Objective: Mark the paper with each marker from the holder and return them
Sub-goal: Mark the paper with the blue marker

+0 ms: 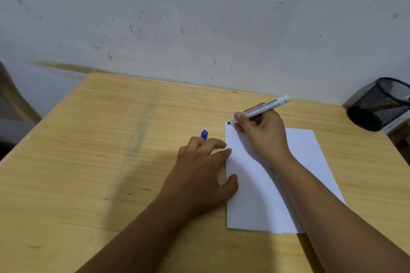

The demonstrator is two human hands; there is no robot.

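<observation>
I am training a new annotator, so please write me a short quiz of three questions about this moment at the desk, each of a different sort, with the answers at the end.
1. True or false: the marker in the right hand is uncapped.
2. Multiple choice: where does the marker's tip sit? A) at the far left corner of the paper; B) in the paper's middle; C) inside the mesh holder.
3. Short answer: what does the left hand do with the blue cap and the paper?

Key
1. True; the dark tip is bare.
2. A.
3. It holds the blue cap between its fingers, and its fingertips and thumb rest on the paper's left edge.
</observation>
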